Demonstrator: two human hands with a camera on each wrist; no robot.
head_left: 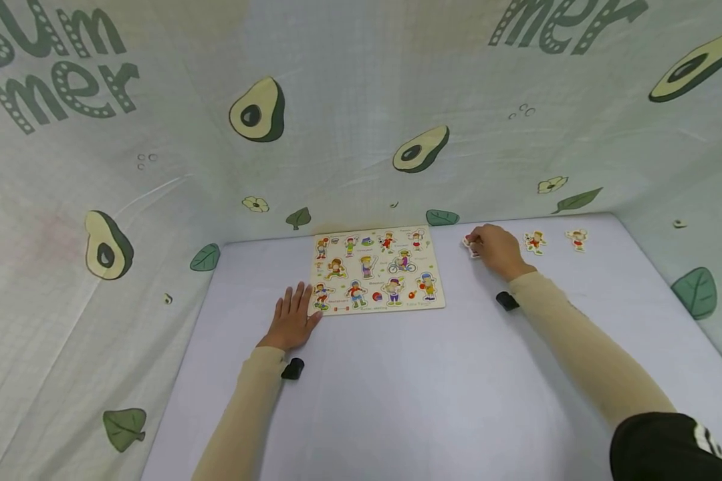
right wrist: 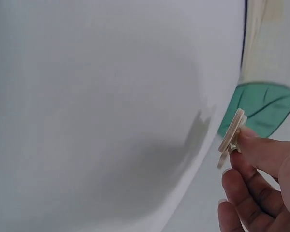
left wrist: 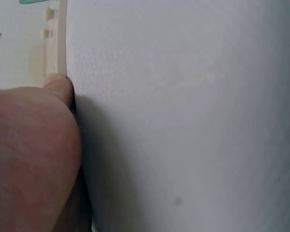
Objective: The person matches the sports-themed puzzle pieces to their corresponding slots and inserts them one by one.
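Note:
A wooden puzzle board (head_left: 373, 270) with printed children doing sports lies toward the back of the white table. Spread at its lower left corner, my left hand (head_left: 289, 321) rests with straight fingers by the board's left edge and the thumb at its near edge. To the right of the board, my right hand (head_left: 498, 250) pinches a small puzzle piece (right wrist: 232, 130) between thumb and fingers. In the right wrist view the piece is seen edge-on, held above the table; its picture is mostly hidden in the head view.
Two more puzzle pieces, one showing a figure in red (head_left: 535, 242) and another (head_left: 576, 240) farther right, lie on the table (head_left: 385, 394). Behind and beside it hangs a pale cloth (head_left: 337, 133) printed with avocados and leaves. Each wrist carries a small black camera (head_left: 507, 300).

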